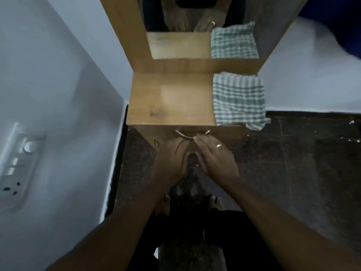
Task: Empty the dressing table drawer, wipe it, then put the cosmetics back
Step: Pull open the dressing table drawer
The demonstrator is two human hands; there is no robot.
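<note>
A wooden dressing table (170,98) stands against the wall, with a mirror (179,45) above its top. A folded green-and-white checked cloth (238,100) lies on the right of the tabletop, one corner hanging over the front edge. Below the front edge is the drawer front with a curved metal handle (190,134); the drawer looks shut and its contents are hidden. My left hand (172,161) reaches just under the handle, fingers curled toward it. My right hand (213,155), wearing a ring, has its fingertips touching the handle. No cosmetics are in view.
A white wall with a switch and socket panel (17,163) runs along the left. The dark speckled floor (293,153) spreads to the right. My bare feet (214,202) stand just in front of the table. The mirror reflects both hands and the cloth.
</note>
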